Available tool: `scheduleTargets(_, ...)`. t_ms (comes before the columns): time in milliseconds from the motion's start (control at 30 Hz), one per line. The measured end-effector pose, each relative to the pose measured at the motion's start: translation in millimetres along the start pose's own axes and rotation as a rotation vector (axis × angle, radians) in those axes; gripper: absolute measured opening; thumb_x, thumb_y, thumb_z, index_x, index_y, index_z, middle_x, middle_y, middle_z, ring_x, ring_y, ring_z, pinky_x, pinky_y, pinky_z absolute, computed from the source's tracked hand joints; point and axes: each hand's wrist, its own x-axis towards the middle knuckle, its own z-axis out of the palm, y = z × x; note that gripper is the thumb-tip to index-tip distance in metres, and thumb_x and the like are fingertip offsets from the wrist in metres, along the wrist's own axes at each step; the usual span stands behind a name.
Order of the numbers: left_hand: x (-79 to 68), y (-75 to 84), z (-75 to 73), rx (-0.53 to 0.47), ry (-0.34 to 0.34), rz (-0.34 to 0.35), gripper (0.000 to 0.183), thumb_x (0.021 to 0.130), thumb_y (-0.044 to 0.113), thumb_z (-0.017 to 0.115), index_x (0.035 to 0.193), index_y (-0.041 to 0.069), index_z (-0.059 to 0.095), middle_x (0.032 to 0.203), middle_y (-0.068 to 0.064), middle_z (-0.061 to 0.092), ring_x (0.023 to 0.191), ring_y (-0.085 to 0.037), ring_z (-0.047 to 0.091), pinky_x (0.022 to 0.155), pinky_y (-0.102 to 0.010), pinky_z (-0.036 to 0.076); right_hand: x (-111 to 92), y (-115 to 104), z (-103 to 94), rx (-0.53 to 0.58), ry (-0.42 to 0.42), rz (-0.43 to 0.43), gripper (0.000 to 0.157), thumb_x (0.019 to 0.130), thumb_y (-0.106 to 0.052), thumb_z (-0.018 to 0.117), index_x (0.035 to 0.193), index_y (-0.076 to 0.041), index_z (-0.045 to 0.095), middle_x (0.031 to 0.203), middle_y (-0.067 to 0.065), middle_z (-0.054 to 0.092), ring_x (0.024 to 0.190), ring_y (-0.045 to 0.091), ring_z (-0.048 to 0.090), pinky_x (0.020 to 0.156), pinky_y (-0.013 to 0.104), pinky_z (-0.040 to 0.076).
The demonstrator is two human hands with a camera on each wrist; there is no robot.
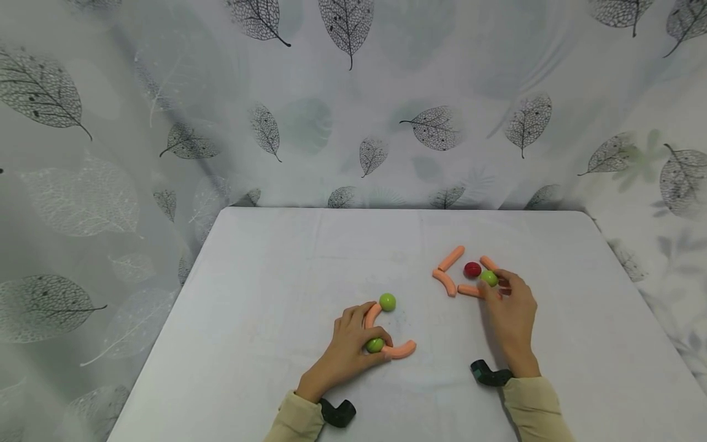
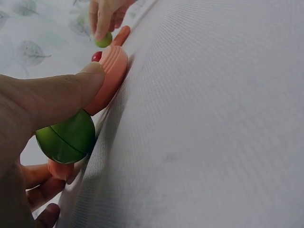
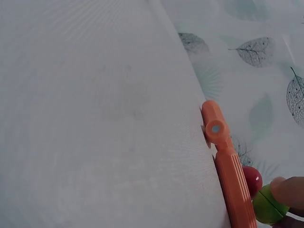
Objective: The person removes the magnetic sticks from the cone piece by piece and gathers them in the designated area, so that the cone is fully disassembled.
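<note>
Green ball (image 1: 488, 278) pinched in my right hand (image 1: 512, 313), far right just beside the red ball (image 1: 472, 270), could roll and nudge toy sausages (image 1: 452, 258) if released off-balance; my left hand (image 1: 345, 344) grips the nearest green ball (image 1: 375, 345).

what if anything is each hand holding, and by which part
Right hand pinches a green ball by its sides; left hand appears to pinch a curved sausage by its end, beside another green ball.

Wht tbl (image 1: 265, 264); leaf-print bkdrop (image 1: 353, 92) bhnd & both sides.
</note>
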Motion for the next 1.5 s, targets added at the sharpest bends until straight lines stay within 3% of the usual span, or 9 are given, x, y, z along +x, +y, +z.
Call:
scheduleTargets(400, 0.2, -1.0, -1.8, -0.021, -0.005, -0.001, 0.017, 0.090, 0.046, 0.080, 0.102, 0.036, 0.071, 0.167, -0.007, 0.035, 0.150, -0.032, 0.030, 0.112, -0.058, 0.029, 1, 1, 0.3, -0.023, -0.008, -0.013, 0.040, 0.089, -0.008, 0.082, 0.122, 0.009, 0.069, 0.107, 0.031, 0.069, 0.098, 0.042, 0.062, 0.080, 0.034, 0.038)
scheduleTargets(667, 0.0, -0.9, -2.0, -0.036, -0.006, 0.017, 0.021, 0.089, 0.042, 0.082, 0.106, 0.034, 0.072, 0.167, -0.007, 0.036, 0.150, -0.030, 0.031, 0.112, -0.058, 0.030, 1, 2, 0.9, -0.044, -0.011, -0.036, 0.035, 0.090, -0.010, 0.082, 0.119, 0.007, 0.073, 0.104, 0.029, 0.073, 0.078, 0.029, 0.054, 0.066, 0.017, 0.031)
scheduleTargets(900, 0.6, -2.1, -1.4, -0.016, 0.005, 0.049, 0.026, 0.088, 0.041, 0.083, 0.109, 0.032, 0.072, 0.167, -0.008, 0.036, 0.149, -0.031, 0.034, 0.109, -0.057, 0.032, 2, 2, 0.0, -0.055, -0.044, -0.004, 0.036, 0.092, -0.013, 0.080, 0.122, 0.005, 0.072, 0.109, 0.028, 0.074, 0.075, 0.023, 0.051, 0.062, 0.017, 0.031)
scheduleTargets(1000, 1.1, -2.8, -1.0, -0.026, -0.007, 0.043, 0.027, 0.088, 0.041, 0.083, 0.110, 0.032, 0.072, 0.168, -0.007, 0.036, 0.150, -0.029, 0.033, 0.110, -0.056, 0.031, 3, 3, -1.2, -0.060, -0.047, -0.010, 0.037, 0.092, -0.012, 0.081, 0.122, 0.006, 0.072, 0.111, 0.030, 0.074, 0.081, 0.033, 0.061, 0.068, 0.025, 0.042)
scheduleTargets(1067, 1.1, -2.6, -1.8, -0.033, -0.017, 0.036, 0.027, 0.088, 0.042, 0.083, 0.111, 0.032, 0.072, 0.168, -0.005, 0.035, 0.150, -0.027, 0.032, 0.111, -0.056, 0.031, 3, 2, -2.4, -0.057, -0.049, -0.012, 0.038, 0.091, -0.011, 0.080, 0.123, 0.008, 0.071, 0.113, 0.032, 0.073, 0.095, 0.042, 0.066, 0.080, 0.039, 0.052)
scheduleTargets(1167, 1.3, -1.8, -3.8, -0.036, -0.039, 0.027, 0.028, 0.088, 0.042, 0.083, 0.112, 0.033, 0.072, 0.169, -0.004, 0.034, 0.152, -0.025, 0.031, 0.114, -0.055, 0.030, 4, -2, -4.3, -0.053, -0.058, 0.007, 0.039, 0.093, -0.010, 0.078, 0.126, 0.009, 0.069, 0.120, 0.034, 0.070, 0.117, 0.049, 0.062, 0.098, 0.062, 0.048)
scheduleTargets(1233, 1.4, -1.2, -5.6, -0.032, -0.050, 0.024, 0.028, 0.088, 0.041, 0.083, 0.112, 0.033, 0.071, 0.169, -0.003, 0.034, 0.152, -0.025, 0.031, 0.114, -0.054, 0.030, 3, -5, -5.1, -0.053, -0.069, 0.024, 0.039, 0.095, -0.010, 0.076, 0.128, 0.009, 0.068, 0.123, 0.033, 0.069, 0.120, 0.049, 0.060, 0.103, 0.064, 0.045)
scheduleTargets(1367, 1.9, -1.7, -7.5, -0.016, -0.060, 0.027, 0.029, 0.088, 0.041, 0.083, 0.113, 0.033, 0.071, 0.169, -0.002, 0.035, 0.152, -0.024, 0.032, 0.114, -0.052, 0.031, 2, -12, -5.1, -0.058, -0.078, 0.014, 0.035, 0.097, -0.009, 0.072, 0.128, 0.006, 0.068, 0.124, 0.030, 0.068, 0.116, 0.044, 0.058, 0.096, 0.058, 0.045)
scheduleTargets(1500, 2.5, -2.6, -9.3, 0.001, -0.066, 0.041, 0.029, 0.088, 0.042, 0.083, 0.113, 0.032, 0.071, 0.168, -0.003, 0.036, 0.151, -0.024, 0.033, 0.112, -0.050, 0.032, -2, -20, -6.7, -0.004, -0.097, -0.077, 0.032, 0.095, -0.003, 0.073, 0.126, 0.002, 0.069, 0.127, 0.023, 0.069, 0.107, 0.035, 0.057, 0.088, 0.032, 0.045)
